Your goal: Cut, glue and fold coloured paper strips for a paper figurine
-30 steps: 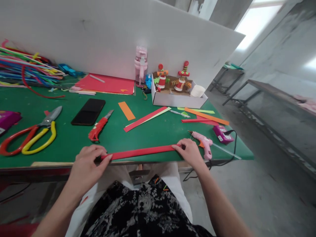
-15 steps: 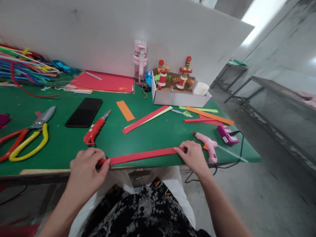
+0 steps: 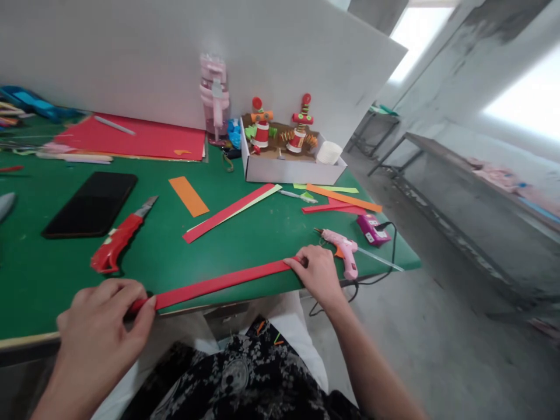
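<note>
Left hand (image 3: 102,318) and right hand (image 3: 321,274) pinch a red strip (image 3: 223,283) by its ends along the counter's (image 3: 245,245) near edge; this likely keeps it straight.

The left hand (image 3: 102,321) and right hand (image 3: 320,275), well apart, both pinch with thumb and curled fingers, bare forearms (image 3: 366,356) slanting inward.

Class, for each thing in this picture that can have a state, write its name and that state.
Red strip: straight, held near both ends
Left hand: pinching strip
Right hand: pinching strip
Red knife: blade out
Phone: flat, screen dark
Glue gun: on its side, heat unknown
White box: open
Pink bottle: upright
</note>
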`<state>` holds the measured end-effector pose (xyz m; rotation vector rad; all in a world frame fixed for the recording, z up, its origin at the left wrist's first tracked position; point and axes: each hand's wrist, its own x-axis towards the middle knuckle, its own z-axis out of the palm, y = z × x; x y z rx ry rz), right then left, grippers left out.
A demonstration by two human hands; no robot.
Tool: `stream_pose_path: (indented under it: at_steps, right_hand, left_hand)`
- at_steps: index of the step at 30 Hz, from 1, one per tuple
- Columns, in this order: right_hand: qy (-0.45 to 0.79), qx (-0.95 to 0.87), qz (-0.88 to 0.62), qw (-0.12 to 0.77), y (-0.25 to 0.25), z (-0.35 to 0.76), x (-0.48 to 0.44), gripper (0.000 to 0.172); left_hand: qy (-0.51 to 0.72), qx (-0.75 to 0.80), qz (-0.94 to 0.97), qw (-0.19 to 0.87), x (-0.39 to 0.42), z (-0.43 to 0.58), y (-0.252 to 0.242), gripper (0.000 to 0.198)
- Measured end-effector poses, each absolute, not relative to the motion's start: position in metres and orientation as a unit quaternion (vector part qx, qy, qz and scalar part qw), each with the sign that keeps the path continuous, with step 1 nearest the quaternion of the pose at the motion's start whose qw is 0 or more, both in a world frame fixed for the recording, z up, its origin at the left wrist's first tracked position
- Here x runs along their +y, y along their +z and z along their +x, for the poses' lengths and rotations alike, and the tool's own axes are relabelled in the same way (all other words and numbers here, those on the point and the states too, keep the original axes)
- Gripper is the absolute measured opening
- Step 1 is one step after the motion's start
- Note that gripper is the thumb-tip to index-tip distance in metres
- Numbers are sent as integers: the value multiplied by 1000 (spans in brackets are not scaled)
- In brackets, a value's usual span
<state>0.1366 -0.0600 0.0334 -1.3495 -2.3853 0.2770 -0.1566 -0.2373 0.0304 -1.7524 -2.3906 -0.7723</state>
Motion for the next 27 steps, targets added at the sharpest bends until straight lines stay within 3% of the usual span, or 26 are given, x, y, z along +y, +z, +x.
stream_pose_path:
  at_steps: [6,11,18,22,27]
  right_hand:
    - [107,-845,-496,170,38,134,-63,42]
    - [106,-842,-510,141,43,131,-64,37]
    - [104,-847,-507,124,46,131,-64,36]
    - [90,-855,-492,138,42,133,-61,38]
    - [82,-859,-484,145,38,135,-58,39]
  left_hand:
    - [-216,-799,-559,39,-237,-153,35,35]
    - [-226,-756,-608,90,-240,-161,24,23]
    - [-225,-661,-713,67,-240,-159,17,79]
    - [-161,-633,-753,71,-239,-157,26,90]
    - [-134,-634,-758,76,-239,-159,29,89]
